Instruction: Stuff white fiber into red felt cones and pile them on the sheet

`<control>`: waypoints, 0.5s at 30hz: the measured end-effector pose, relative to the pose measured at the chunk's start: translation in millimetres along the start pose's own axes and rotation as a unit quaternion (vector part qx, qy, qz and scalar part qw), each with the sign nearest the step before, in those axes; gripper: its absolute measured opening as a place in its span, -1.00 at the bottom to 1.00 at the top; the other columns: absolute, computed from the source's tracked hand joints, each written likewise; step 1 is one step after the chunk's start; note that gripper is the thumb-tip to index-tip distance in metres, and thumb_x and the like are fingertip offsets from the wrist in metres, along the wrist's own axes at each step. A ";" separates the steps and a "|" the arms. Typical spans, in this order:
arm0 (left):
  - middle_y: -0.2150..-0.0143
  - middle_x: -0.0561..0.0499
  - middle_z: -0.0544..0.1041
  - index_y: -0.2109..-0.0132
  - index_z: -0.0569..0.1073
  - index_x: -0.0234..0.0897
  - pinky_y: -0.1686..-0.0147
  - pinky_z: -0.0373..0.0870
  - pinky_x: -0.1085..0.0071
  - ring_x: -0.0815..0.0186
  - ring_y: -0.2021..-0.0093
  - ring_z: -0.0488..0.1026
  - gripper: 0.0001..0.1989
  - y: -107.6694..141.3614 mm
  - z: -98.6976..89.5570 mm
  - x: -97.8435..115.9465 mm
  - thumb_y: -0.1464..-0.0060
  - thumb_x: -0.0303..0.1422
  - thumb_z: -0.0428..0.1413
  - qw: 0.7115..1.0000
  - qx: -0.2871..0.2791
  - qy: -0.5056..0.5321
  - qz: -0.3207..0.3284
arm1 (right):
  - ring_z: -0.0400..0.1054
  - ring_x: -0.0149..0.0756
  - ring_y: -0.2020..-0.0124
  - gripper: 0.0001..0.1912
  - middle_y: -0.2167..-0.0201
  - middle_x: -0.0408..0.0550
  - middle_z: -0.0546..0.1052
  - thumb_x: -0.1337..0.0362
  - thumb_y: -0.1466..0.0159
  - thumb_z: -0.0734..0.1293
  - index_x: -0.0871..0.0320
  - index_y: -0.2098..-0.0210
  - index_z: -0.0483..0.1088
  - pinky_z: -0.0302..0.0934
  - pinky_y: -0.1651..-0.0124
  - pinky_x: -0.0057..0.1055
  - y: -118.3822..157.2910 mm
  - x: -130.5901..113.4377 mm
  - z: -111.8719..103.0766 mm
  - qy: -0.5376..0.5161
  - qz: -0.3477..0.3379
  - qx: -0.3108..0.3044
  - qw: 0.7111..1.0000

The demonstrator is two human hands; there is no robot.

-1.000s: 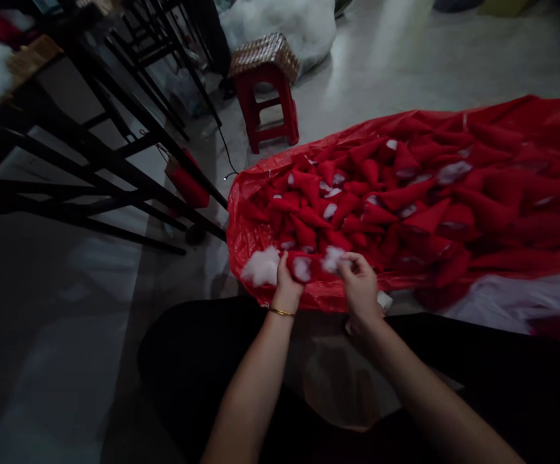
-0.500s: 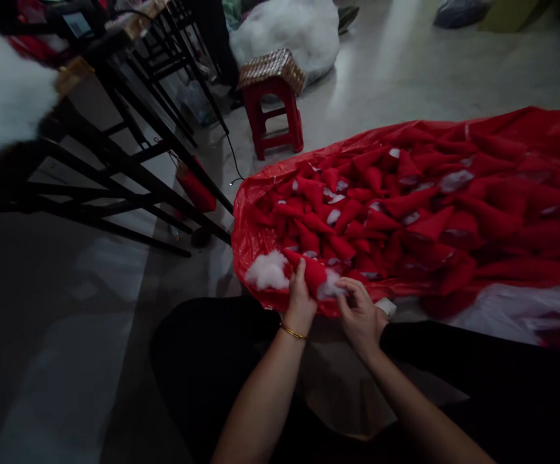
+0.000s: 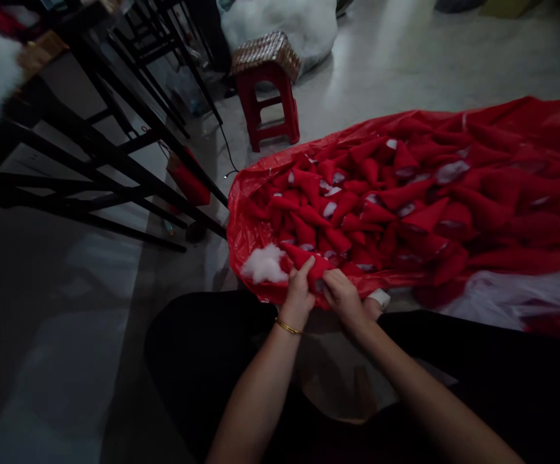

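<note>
My left hand (image 3: 301,288) is closed around a red fabric cone (image 3: 301,255), its tip pointing left. At the cone's wide right end is my right hand (image 3: 343,293), fingers curled against the opening; a little white stuffing shows there, and the fingertips are partly hidden. Left of the cone, a tuft of white stuffing (image 3: 263,264) lies on the red plastic sheet (image 3: 237,225). Beyond my hands are many similar red cones (image 3: 376,187), several with white stuffing at their wide ends.
A red plastic stool (image 3: 272,113) with a woven cover stands behind the sheet. Dark metal table legs (image 3: 164,174) rise at left, near a red bag (image 3: 189,177). Farther back sits a large heap of white stuffing (image 3: 282,22). Clear plastic (image 3: 506,303) lies at right.
My right hand has moved left against the cone's wide end. The white stuffing that stuck out there is now mostly out of sight. The view has shifted slightly.
</note>
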State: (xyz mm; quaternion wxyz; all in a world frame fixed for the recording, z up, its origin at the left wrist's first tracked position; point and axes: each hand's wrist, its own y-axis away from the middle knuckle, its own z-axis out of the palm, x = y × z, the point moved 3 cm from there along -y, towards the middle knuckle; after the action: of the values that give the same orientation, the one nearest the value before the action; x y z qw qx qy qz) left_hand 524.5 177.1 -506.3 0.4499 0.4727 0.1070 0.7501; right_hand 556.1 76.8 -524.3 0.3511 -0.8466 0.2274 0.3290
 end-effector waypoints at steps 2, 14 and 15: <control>0.41 0.03 0.56 0.30 0.47 -0.33 0.29 0.41 0.43 0.37 0.45 0.49 -0.64 -3.0 -1.4 -2.1 0.30 -0.37 0.39 1.000 0.002 0.000 0.004 | 0.41 -0.18 0.25 -0.79 0.33 0.01 0.52 0.41 -0.31 0.18 0.13 0.23 0.44 0.38 0.18 -0.26 2.1 0.0 -8.1 -0.006 0.009 -0.023 1.000; 0.35 0.07 0.54 0.17 0.49 -0.29 0.26 0.39 0.43 0.39 0.41 0.48 -0.52 12.2 7.4 -1.8 0.32 -0.36 0.41 0.996 -0.029 -0.079 0.043 | 0.44 -0.21 0.27 -0.70 0.25 0.09 0.56 0.51 -0.23 0.17 0.21 0.12 0.42 0.32 0.23 -0.39 17.5 3.0 9.0 0.153 0.090 -0.227 0.958; 0.32 0.05 0.55 0.12 0.48 -0.28 0.23 0.40 0.41 0.37 0.38 0.49 -0.48 13.9 7.8 -3.3 0.32 -0.38 0.41 0.994 -0.036 -0.092 0.046 | 0.44 -0.23 0.31 -0.76 0.30 0.08 0.55 0.50 -0.23 0.20 0.20 0.18 0.43 0.29 0.26 -0.41 18.1 4.8 7.8 0.156 0.098 -0.238 0.954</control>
State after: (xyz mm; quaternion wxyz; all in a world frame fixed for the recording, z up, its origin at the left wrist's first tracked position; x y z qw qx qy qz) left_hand 523.3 164.5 -496.0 0.4396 0.5278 0.0161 0.7266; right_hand 545.2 70.1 -540.0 0.0655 -0.9200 0.2762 0.2704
